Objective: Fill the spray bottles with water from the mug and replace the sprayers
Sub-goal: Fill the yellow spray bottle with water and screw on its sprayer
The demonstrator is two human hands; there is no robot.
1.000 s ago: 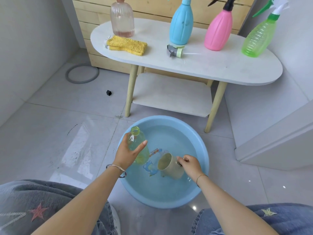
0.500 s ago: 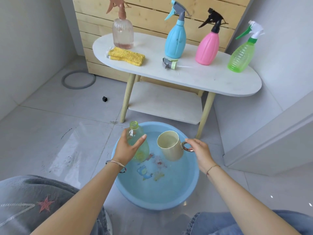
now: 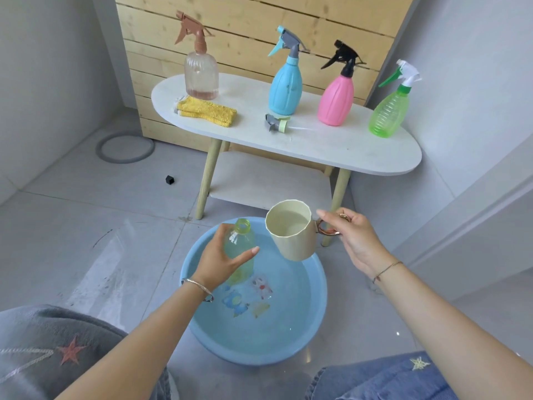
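Left hand [image 3: 219, 261] wraps yellow-green bottle [image 3: 240, 249] round mid-body, thumb across front; neck uncapped, near upright. Right hand [image 3: 354, 241] pinches ring handle of cream mug [image 3: 291, 233]; water visible inside, rim just right of bottle mouth. Both held above far part of blue basin [image 3: 320, 307]. Judgement: bottle thin-walled, light, probably wet and slippery; grip mid-body firmly without squeezing, as soft wall may buckle. Mug rigid, heavier when filled; small handle, so tip slowly. Detached sprayer [image 3: 277, 124] lies on white table [image 3: 346, 145], far side.
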